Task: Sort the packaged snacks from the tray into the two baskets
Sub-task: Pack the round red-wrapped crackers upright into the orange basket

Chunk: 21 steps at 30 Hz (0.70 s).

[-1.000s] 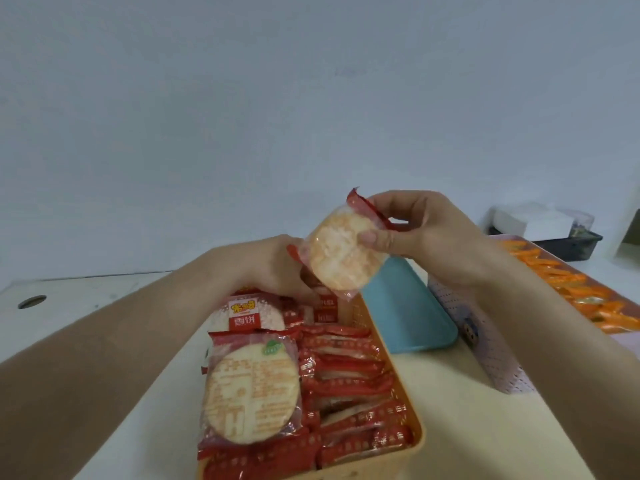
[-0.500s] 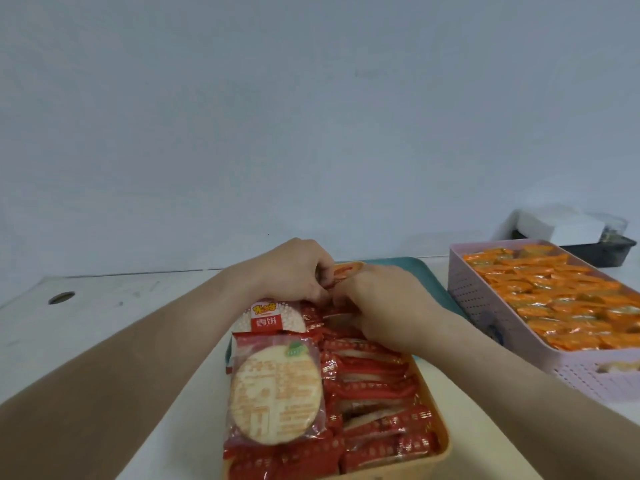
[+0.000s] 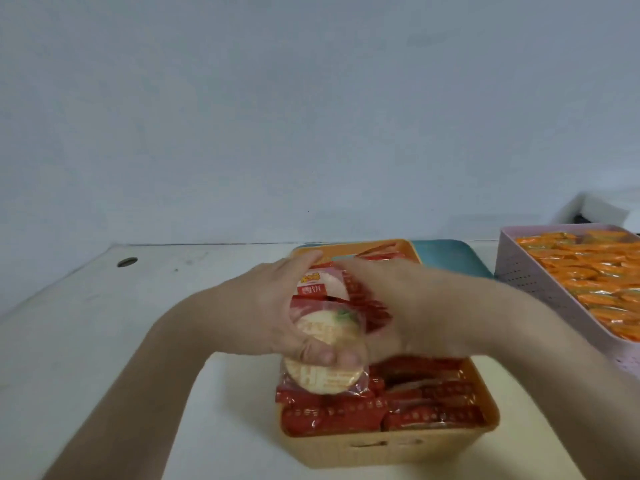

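An orange basket (image 3: 381, 448) in front of me is packed with red snack packets (image 3: 433, 417). A round rice cracker packet (image 3: 325, 375) stands on edge in its left half, and my left hand (image 3: 270, 313) grips it, fingers curled round its lower part. A second cracker packet with a red label (image 3: 317, 284) stands just behind it. My right hand (image 3: 412, 306) lies palm down over the red packets, touching the cracker packets; it is blurred and its fingers do not show clearly. A pink basket (image 3: 519, 282) at right holds several orange snack packets (image 3: 588, 271).
A teal tray (image 3: 450, 254) lies behind the orange basket, next to the pink basket. The white table (image 3: 121, 341) has a cable hole (image 3: 127, 261) at far left, and a plain wall stands close behind. A dark box sits at the far right edge.
My right hand lowered the cracker packet it held up into the orange basket. Both hands then slid nearer along the basket onto the round packet.
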{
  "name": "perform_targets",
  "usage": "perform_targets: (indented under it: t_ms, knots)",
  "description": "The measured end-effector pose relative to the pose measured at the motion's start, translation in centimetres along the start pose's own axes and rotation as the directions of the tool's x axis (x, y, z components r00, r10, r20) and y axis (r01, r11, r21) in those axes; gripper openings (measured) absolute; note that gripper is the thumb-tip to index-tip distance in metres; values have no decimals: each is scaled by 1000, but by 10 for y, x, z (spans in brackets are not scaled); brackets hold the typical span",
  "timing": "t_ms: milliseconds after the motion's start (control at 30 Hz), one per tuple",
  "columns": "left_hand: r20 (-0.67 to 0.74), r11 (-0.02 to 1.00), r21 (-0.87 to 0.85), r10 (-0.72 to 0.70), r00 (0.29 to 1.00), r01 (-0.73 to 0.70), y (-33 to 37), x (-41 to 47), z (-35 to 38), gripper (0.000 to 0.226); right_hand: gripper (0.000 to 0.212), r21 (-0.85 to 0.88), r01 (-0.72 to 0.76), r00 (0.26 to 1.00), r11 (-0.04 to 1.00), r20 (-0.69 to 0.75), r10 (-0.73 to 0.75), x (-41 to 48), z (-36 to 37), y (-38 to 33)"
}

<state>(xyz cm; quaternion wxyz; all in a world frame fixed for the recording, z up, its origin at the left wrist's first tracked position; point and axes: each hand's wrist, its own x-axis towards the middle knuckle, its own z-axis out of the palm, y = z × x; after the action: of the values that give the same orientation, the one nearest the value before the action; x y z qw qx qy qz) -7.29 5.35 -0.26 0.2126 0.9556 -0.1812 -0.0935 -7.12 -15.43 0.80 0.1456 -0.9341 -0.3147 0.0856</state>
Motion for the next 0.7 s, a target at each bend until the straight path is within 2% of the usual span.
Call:
perform_targets:
  t_ms: [67, 100, 167, 267, 400, 467, 533, 633, 700]
  knots:
    - [-83, 1000, 4, -29, 996, 29, -3, -1, 1, 120, 110, -67, 2, 998, 998, 62, 2, 4, 15, -2]
    - [-109, 1000, -26, -17, 994, 15, -4, -1, 1, 114, 112, -22, 6, 999, 1000, 32, -5, 5, 19, 0]
    - [-147, 990, -130, 29, 989, -49, -9, -2, 1, 100, 112, 134, 45, 998, 990, -54, -38, 9, 22, 6]
    - [-280, 928, -312, 114, 953, -202, -13, -4, 4, 82, 111, 283, 85, 985, 955, -168, -37, 16, 26, 14]
    - [-446, 791, -459, 189, 875, -405, 1, -5, 6, 72, 98, 572, 179, 952, 800, -305, 6, 17, 27, 17]
    - [-519, 780, -400, 241, 820, -482, 17, -2, 3, 71, 84, 614, 260, 922, 745, -388, -1, 12, 17, 18]
    - [-559, 815, -276, 295, 775, -510, 35, 5, -1, 73, 68, 625, 307, 902, 717, -432, -9, 5, 1, 21]
    - [-545, 850, -117, 378, 749, -514, 58, 20, -7, 78, 56, 647, 306, 894, 699, -448, 24, -7, -21, 32]
    - [-635, 845, -125, 335, 696, -521, 62, 31, -10, 75, 51, 673, 324, 858, 665, -506, 95, -14, -30, 47]
